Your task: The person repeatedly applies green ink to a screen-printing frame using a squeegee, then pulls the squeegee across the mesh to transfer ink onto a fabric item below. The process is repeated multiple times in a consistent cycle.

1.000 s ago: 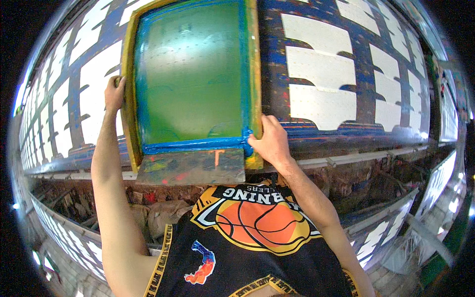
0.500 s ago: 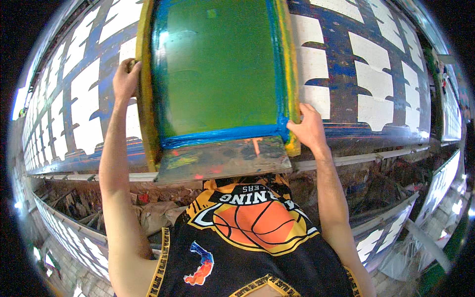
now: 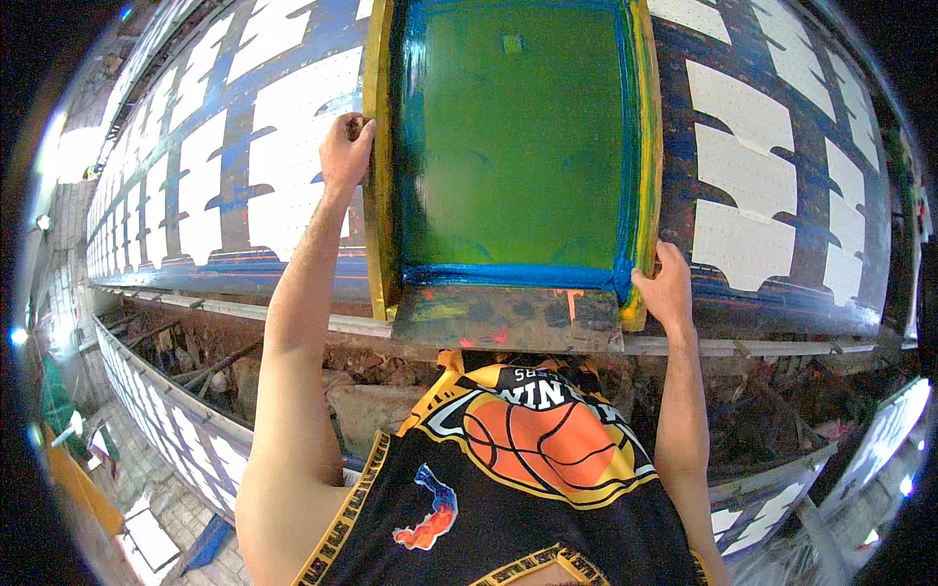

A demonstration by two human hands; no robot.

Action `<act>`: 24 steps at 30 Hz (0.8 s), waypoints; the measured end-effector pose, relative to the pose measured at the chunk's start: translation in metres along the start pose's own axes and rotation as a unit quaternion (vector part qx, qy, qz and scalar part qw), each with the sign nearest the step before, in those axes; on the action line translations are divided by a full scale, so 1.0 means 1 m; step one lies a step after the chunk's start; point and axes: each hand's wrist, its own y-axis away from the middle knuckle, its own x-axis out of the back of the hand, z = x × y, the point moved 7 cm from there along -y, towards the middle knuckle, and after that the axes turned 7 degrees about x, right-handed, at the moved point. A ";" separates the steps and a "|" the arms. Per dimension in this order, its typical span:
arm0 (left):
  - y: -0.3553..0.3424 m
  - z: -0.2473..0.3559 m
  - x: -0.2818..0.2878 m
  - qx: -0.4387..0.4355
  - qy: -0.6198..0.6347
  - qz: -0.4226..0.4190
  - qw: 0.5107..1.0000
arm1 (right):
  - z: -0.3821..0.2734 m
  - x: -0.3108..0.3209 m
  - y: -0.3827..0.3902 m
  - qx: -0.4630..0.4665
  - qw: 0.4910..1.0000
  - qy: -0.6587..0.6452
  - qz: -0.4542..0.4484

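A screen printing frame (image 3: 377, 195) with yellow-stained side rails lies over the long table in front of me. Its green mesh (image 3: 518, 156) is bordered by blue ink, thickest along the near edge and right side. On the left rail, my left hand (image 3: 344, 151) is closed around a small dark knob. My right hand (image 3: 668, 291) grips the right rail near the closest corner, thumb on the inner side. A stained flat board (image 3: 508, 317) extends from the frame's near end towards my body. What lies under the mesh is mostly hidden.
White cut pieces (image 3: 745, 181) lie in rows on the dark, blue-stained table, on both sides of the frame. A pale rail (image 3: 244, 308) runs along the table's near edge. Behind me stands another table with white pieces (image 3: 166, 410); clutter fills the gap below.
The frame and both hands have shifted right in the view, which has itself shifted. More of the white piece left of the frame now shows. Both hands keep their hold.
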 end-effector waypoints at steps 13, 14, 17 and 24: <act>0.007 0.000 -0.022 0.012 -0.062 -0.031 0.998 | 0.024 -0.011 0.011 -0.018 1.000 -0.018 -0.018; 0.007 0.001 -0.024 0.006 -0.066 -0.032 0.997 | 0.023 -0.010 0.012 -0.027 0.999 -0.025 -0.027; 0.008 0.000 -0.026 0.000 -0.083 -0.030 0.996 | 0.000 0.001 0.018 -0.052 0.993 0.091 0.061; 0.008 -0.003 -0.026 -0.032 -0.015 -0.023 0.999 | -0.166 -0.068 0.068 0.271 0.950 -0.032 -0.150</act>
